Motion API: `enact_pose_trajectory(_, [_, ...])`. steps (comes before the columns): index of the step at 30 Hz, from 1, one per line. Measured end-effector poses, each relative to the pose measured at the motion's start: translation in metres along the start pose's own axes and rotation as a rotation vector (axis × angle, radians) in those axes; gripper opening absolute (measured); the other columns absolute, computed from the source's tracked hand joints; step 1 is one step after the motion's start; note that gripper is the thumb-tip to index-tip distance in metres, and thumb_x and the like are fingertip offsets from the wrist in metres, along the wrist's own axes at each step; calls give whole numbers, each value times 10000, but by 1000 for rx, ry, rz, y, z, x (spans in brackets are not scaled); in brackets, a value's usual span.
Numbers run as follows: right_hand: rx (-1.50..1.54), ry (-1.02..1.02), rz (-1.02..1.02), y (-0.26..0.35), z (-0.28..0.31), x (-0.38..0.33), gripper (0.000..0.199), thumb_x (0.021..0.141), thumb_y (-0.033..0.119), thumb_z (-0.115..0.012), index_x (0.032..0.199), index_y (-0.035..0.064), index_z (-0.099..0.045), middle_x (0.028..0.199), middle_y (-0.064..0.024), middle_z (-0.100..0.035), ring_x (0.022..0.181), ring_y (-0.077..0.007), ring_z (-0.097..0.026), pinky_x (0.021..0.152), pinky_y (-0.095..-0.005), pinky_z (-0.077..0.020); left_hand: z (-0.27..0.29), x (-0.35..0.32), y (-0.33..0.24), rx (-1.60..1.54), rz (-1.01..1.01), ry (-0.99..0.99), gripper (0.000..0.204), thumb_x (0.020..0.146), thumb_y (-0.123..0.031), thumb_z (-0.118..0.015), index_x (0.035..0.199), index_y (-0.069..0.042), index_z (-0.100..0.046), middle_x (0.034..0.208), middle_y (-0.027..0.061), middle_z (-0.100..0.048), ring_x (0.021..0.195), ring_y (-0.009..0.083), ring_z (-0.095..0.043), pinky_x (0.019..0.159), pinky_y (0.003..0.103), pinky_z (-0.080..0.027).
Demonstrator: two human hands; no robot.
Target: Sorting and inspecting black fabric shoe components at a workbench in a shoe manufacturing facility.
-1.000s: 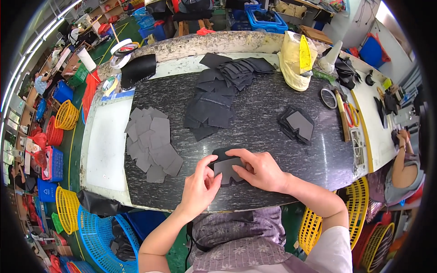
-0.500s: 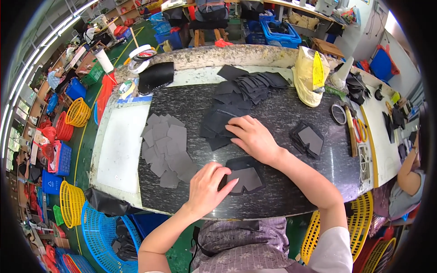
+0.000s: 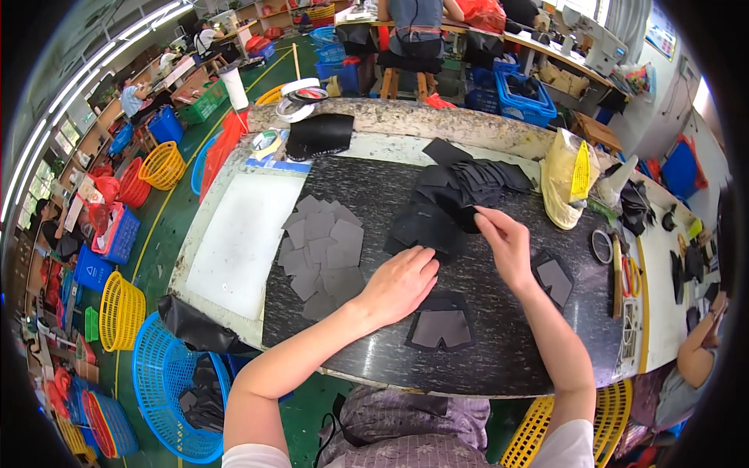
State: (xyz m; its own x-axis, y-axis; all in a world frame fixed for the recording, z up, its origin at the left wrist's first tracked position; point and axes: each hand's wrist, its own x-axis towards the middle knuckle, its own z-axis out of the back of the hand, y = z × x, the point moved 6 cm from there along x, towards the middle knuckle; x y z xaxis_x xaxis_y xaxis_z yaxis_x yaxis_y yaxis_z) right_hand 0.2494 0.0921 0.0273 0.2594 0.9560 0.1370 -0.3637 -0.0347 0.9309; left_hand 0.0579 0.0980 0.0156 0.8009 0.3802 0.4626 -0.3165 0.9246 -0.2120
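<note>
My right hand pinches the edge of a black sheet piece and lifts it from the pile of black pieces. At that pile's near edge lies my left hand, palm down with fingers stretched out. Close to me, a notched grey piece rests on a slightly larger black piece. Several loose grey pieces overlap left of the pile. Right of my right wrist is a small stack of black pieces topped with a grey one.
A white board covers the table's left side. Tape rolls stand at the back left, a yellowish wrapped form at the back right. Orange-handled scissors lie on the right. Blue and yellow baskets flank me below the table.
My left hand has gone from the near notched piece up to the black pile. My right hand has moved right, raising a black piece's edge. The whole view has shifted.
</note>
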Motion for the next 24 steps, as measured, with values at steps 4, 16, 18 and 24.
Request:
enact_pose_trajectory(4, [-352,-218,802,67,-10,-65,240,849,-52,-610,1072,-11,-689,1039,-169,-692,938,-281,-689,792,-341,-537,5,-13,9,-68,37,-6,288,889,-147,-652,1112,34,-631,1235,174,-583,1154,338,-583,1008,390,-486])
enact_pose_trajectory(16, [-566,470,876,67,-123,-96,346,843,209,-693,1123,19,-622,1256,-120,-585,1168,-265,-557,1006,-403,-423,53,-64,73,342,6,340,130,796,-123,-643,845,-4,-630,856,101,-613,887,269,-613,793,354,-539])
enact_pose_trajectory(18, [-607,458,947,69,-155,-82,346,847,212,-689,1107,-8,-625,1231,-138,-590,1160,-267,-566,1004,-380,-430,47,-70,64,436,-50,366,121,757,-103,-593,827,-8,-617,883,109,-611,890,256,-614,813,337,-541])
enact_pose_trajectory(24, [-579,465,903,53,-168,-83,346,845,205,-688,1089,-36,-637,1182,-161,-617,1109,-288,-618,965,-376,-487,54,-82,57,511,-199,118,213,759,-109,-595,929,17,-627,1020,143,-628,1008,267,-616,901,334,-529])
